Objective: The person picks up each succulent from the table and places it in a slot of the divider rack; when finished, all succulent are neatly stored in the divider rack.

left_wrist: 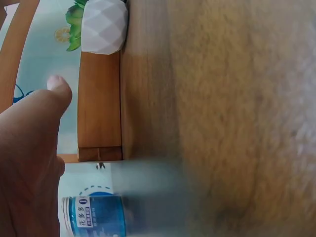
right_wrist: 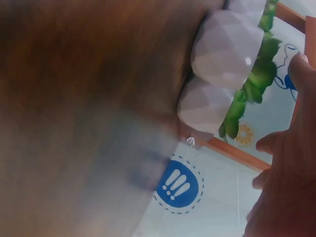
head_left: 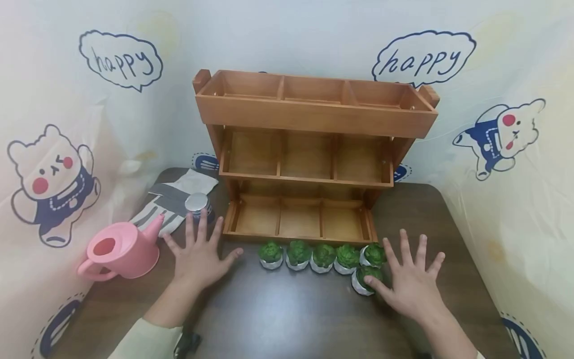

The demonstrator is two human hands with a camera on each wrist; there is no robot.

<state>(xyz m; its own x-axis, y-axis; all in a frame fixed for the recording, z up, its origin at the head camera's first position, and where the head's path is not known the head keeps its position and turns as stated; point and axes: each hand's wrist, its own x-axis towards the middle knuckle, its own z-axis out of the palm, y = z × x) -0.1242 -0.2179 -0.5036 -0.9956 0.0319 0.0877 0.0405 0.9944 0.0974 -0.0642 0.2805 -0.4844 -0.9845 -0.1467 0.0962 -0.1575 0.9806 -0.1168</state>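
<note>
Backdrop: pale, softly creased sheeting printed with cartoon bears and "happy" bubbles, standing round the tabletop on your left, far and right sides.
Tabletop: dark brown wood grain with a dull sheen and rounded far corners; you have a broad stretch between your forearms, and another strip runs from your right hand to the right edge.
Rack: smooth orange-brown wood, three stepped tiers, each split into three boxed compartments by thin dividers.
Watering can: glossy pink, rounded body, tapering spout turned toward the rack, near the tabletop's left edge.
Folded cloth: grey and white, striped in part, behind the can's spout.
Left hand: flat, fingers spread wide, holding nothing, just in front of the jar.
Right hand: likewise splayed and holding nothing; your thumb hangs over the front plant, with a gap in the right wrist view.
Jar: blue cylinder, silver lid, beside the rack's left end.
Potted plants: six, ruffled green leaves in white faceted pots; five line the rack's front edge, and the front plant sits before the row's right end.
</note>
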